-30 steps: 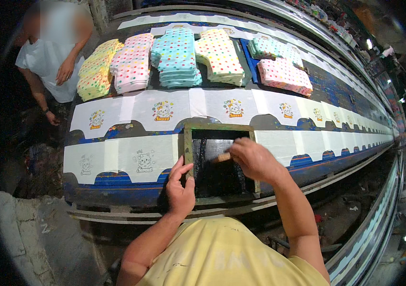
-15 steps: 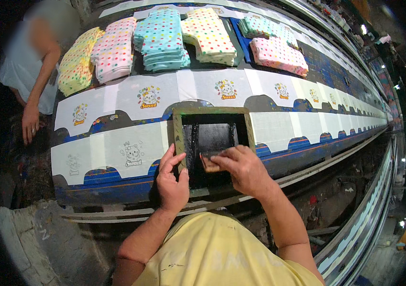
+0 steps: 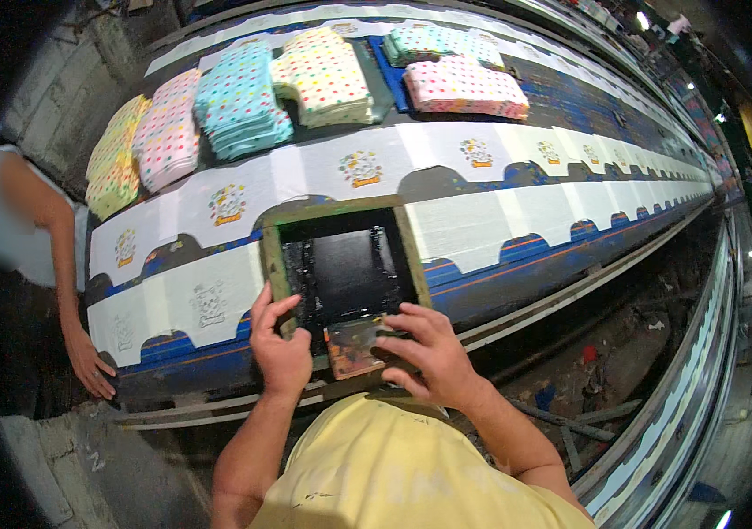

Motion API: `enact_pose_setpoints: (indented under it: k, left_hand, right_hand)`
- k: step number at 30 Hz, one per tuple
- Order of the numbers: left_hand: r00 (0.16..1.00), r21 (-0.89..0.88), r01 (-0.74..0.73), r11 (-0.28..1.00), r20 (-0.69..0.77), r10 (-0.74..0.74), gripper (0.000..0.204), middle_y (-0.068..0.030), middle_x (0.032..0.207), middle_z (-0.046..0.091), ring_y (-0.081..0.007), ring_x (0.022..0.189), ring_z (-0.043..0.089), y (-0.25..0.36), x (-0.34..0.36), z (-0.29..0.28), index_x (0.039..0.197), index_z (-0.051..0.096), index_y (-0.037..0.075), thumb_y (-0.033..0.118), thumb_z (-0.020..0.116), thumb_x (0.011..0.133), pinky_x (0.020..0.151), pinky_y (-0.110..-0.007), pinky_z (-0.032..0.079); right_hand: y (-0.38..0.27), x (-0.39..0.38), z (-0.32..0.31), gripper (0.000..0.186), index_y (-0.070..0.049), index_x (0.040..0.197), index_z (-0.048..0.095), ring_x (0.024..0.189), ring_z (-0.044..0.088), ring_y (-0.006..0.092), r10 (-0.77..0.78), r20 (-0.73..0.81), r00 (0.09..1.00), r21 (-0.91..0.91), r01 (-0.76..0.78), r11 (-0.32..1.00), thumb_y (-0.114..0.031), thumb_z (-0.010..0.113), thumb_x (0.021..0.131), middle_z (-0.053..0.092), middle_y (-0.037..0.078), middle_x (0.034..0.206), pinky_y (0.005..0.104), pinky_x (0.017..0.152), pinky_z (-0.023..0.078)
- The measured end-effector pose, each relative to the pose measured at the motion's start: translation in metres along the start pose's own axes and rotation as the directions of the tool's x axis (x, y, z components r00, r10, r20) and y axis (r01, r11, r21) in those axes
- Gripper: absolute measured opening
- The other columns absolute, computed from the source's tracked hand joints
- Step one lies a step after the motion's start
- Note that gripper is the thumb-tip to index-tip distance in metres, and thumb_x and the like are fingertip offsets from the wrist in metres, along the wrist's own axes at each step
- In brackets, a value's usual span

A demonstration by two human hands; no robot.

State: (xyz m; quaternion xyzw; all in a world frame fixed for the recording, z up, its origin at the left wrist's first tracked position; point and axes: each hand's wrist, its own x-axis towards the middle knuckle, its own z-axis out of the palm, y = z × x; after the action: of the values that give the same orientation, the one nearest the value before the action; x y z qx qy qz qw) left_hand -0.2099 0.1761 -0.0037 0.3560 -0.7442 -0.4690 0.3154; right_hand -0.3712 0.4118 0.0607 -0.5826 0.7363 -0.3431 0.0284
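Head view: frame (image 3: 413, 256) holds black ink (image 3: 345, 269); left fingers (image 3: 280, 308) parted, right fingers (image 3: 404, 346) spread at squeegee (image 3: 351, 350); grips unclear.

blue dotted stack (image 3: 239, 99) | cream dotted stack (image 3: 326, 78) beside it | block wall (image 3: 60, 88), upper left

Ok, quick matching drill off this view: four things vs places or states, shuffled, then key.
1. left hand
2. right hand
3. squeegee
4. co-worker's hand

A. by the table's near left corner
B. brownish block at the frame's near end
C. at the frame's left side
D. fingers spread, beside the squeegee

Pairs: 1-C, 2-D, 3-B, 4-A
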Motion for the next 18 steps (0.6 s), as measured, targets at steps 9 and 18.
enact_pose_setpoints:
  k: [9, 18]
  left_hand:
    - [0.983, -0.092, -0.169, 0.981, -0.087, 0.161, 0.04, -0.0295, 0.169, 0.056, -0.0424, 0.16, 0.053, 0.048, -0.026, 0.117, 0.111, 0.081, 0.005, -0.015, 0.068, 0.078, 0.131, -0.048, 0.041]
    - [0.997, -0.088, -0.057, 0.995, -0.052, 0.053, 0.04, -0.0284, 0.169, 0.056, -0.0402, 0.16, 0.053, 0.087, -0.04, 0.233, 0.111, 0.082, 0.005, -0.014, 0.068, 0.079, 0.13, -0.045, 0.042]
  right_hand:
    - [0.104, -0.084, -0.05, 0.041, -0.003, 0.135, 0.078, 0.138, 0.067, 0.0382, 0.426, -0.28, 0.86, 0.396, -0.301, 0.868, -0.006, 0.084, 0.095, 0.072, 0.021, 0.147, 0.0488, 0.121, 0.049]
    - [0.19, -0.127, -0.132, 0.045, -0.002, 0.136, 0.077, 0.14, 0.065, 0.041, 0.37, -0.253, 0.894, 0.322, -0.283, 0.903, -0.008, 0.084, 0.092, 0.071, 0.021, 0.149, 0.0525, 0.123, 0.047]
